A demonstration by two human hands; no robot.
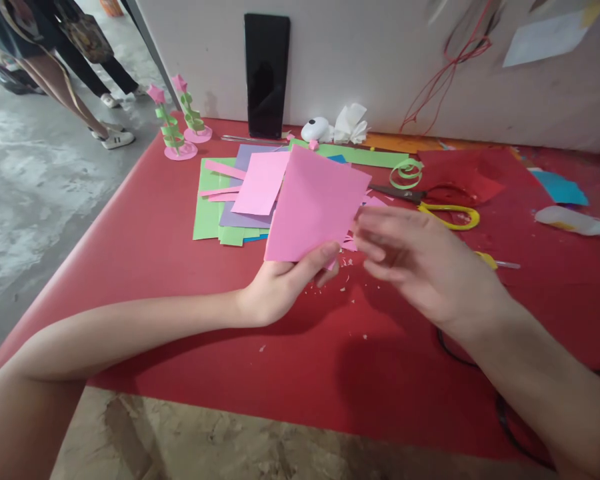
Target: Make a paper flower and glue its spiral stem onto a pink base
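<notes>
My left hand (293,283) grips the lower edge of a pink sheet of paper (317,207), its thumb lying across the front. The sheet is held up, tilted, above the red table. Just to its right is my right hand (420,260), fingers apart and slightly bent, slightly blurred, with nothing seen in it. Behind the sheet lies a pile of coloured paper: a smaller pink piece (261,183), a purple sheet (245,157) and green sheets (207,217). Scissors with yellow handles (453,217) lie beyond my right hand, their blades partly hidden.
Two paper flowers (173,137) (193,113) stand at the back left. A black phone (267,77) leans on the wall. A glue bottle (573,220) lies at the right, near blue paper (563,187). Paper scraps dot the red table (300,373). People stand beyond its left edge.
</notes>
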